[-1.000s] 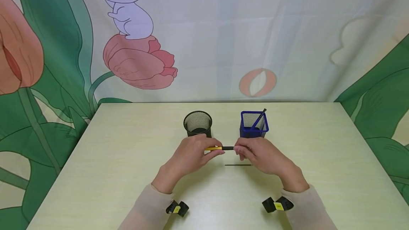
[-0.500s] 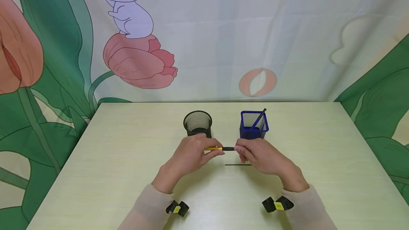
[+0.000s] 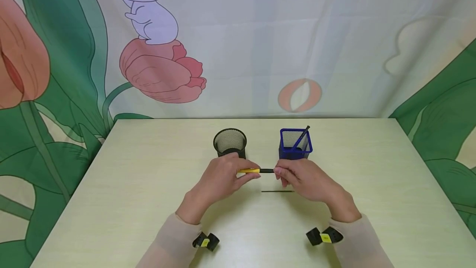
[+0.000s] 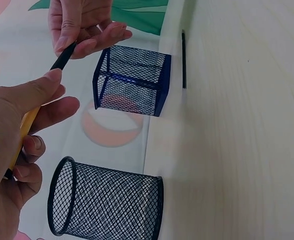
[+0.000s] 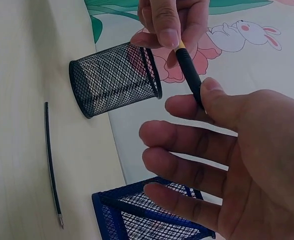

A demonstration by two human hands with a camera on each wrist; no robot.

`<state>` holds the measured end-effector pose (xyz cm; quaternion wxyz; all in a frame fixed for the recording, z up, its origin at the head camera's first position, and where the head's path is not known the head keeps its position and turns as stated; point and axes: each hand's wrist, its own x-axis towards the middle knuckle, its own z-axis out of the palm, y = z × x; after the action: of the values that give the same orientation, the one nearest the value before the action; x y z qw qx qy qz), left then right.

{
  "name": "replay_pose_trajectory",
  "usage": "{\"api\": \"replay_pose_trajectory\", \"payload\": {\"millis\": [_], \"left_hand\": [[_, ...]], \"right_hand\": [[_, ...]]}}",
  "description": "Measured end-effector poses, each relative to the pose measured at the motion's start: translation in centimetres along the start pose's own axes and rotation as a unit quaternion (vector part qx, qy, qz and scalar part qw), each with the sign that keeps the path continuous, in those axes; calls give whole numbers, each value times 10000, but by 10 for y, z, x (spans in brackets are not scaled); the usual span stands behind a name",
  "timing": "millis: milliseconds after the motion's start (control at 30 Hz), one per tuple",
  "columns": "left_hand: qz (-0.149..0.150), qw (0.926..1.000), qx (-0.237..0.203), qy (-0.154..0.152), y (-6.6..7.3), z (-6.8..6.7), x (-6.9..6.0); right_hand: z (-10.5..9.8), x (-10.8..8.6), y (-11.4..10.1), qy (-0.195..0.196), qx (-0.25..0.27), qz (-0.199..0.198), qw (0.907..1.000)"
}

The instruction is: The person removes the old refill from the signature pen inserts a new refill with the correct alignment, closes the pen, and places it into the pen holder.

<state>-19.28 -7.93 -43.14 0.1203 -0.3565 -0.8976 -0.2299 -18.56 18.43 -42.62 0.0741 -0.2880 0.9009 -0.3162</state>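
A ballpoint pen with a yellow barrel and black front section [image 3: 266,171] is held level above the table, between both hands. My left hand [image 3: 222,178] grips the yellow barrel, its dark rear end showing below the fingers in the left wrist view. My right hand [image 3: 306,180] pinches the tip of the black section between thumb and index finger; its other fingers extend loosely in the right wrist view. A thin dark pen refill [image 5: 51,160] with a metal point lies on the table, below and nearer than the pen.
Behind my left hand stands a round black mesh pen cup [image 3: 230,137]. Behind my right hand is a square blue mesh pen holder [image 4: 132,82] with a dark pen [image 3: 303,135] leaning in it. A printed curtain [image 3: 238,53] hangs beyond the table's back edge.
My right hand has shifted very slightly to the right, and a little more of the pen's black section shows between the hands. Both grips stay the same.
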Motion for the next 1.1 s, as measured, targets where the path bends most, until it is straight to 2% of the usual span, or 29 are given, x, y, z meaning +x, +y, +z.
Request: {"api": "replay_pose_trajectory", "payload": {"millis": [467, 1100], "left_hand": [[50, 9999, 20, 111, -1, 0, -1], [-138, 9998, -55, 103, -6, -3, -4]], "right_hand": [[-5, -3, 2, 21, 44, 36, 10000], [-11, -7, 6, 164, -27, 165, 9997]]}}
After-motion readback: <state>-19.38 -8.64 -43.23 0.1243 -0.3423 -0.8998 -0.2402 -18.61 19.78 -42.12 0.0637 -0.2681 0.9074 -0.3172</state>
